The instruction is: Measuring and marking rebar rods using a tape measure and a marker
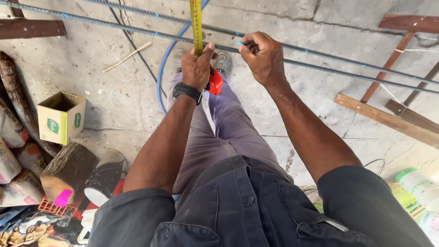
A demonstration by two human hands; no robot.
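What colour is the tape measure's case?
Red, with a yellow tape. The case shows in the head view, held by the left hand.

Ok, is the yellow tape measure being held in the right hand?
No, the left hand, the one with the black wristwatch, grips the yellow tape measure, while the right hand pinches a small blue marker at the rebar.

Open cardboard box [61, 116] — green-yellow labels — left, beside sacks [13, 155]
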